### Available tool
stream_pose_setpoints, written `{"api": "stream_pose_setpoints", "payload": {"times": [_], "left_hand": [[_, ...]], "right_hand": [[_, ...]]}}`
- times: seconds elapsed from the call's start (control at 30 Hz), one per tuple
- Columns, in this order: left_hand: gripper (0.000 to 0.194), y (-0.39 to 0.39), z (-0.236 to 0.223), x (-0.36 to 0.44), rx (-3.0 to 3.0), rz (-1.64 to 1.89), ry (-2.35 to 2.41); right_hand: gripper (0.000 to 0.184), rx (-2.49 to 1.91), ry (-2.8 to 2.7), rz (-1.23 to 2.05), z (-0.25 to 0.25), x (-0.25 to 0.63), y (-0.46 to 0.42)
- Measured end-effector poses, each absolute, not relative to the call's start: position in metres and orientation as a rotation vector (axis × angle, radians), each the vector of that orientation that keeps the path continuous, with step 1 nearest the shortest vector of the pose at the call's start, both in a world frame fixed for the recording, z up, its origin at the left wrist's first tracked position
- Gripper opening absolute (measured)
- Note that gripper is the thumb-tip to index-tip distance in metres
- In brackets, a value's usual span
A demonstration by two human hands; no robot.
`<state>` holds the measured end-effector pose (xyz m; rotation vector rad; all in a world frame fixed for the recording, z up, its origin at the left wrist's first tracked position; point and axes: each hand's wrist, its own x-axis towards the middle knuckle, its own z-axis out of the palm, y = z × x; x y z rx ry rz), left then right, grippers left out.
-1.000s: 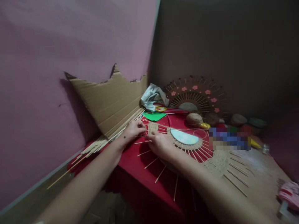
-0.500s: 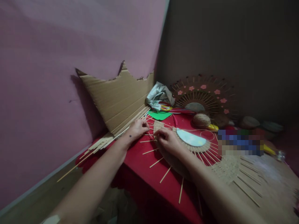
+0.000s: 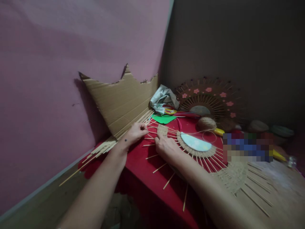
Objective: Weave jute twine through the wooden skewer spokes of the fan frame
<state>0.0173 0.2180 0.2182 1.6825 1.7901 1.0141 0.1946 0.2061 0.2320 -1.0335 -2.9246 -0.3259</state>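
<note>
Pale wooden sticks, thin and straight, lie in a loose bundle (image 3: 101, 149) at the left, near the bare left hand (image 3: 136, 133). Its thumb and fingertips meet in a narrow pinch, seemingly on a thin tan strand of twine (image 3: 151, 135); the hold is too small to confirm. Just beside it begins the half-round fan of tan woven fibre and slim wooden spokes (image 3: 162, 129), resting on the red cloth (image 3: 140, 162) and reaching rightward onto a tan surface (image 3: 258, 198). The bare right hand (image 3: 166, 147) lies over the fan's left part with fingers curled; whether it grips anything underneath, I cannot tell.

The fan's long axis runs left to right, its right end angled towards the wearer. Its curved side and bare spoke tips point mostly towards the wearer, while the straight edge of the pale-blue half-disc (image 3: 196, 141) at its centre faces the brown twine ball (image 3: 206, 124) behind.

The fan should be light, springy across the weave and fairly stiff along the spokes, whose tips look likely to snap or shift. The dense woven band is the surer hold.
</note>
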Motion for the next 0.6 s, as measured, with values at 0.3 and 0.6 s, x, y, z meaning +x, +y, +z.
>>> {"api": "stream_pose_setpoints", "payload": {"times": [0.3, 0.6], "left_hand": [[0.012, 0.202, 0.220, 0.017, 1.704, 0.926, 2.040], [0.016, 0.215, 0.220, 0.016, 1.860, 0.883, 2.113]], "right_hand": [[0.026, -1.103, -2.863, -0.377, 0.232, 0.198, 0.204], [0.022, -1.052, -2.838, -0.330, 0.230, 0.203, 0.205]]}}
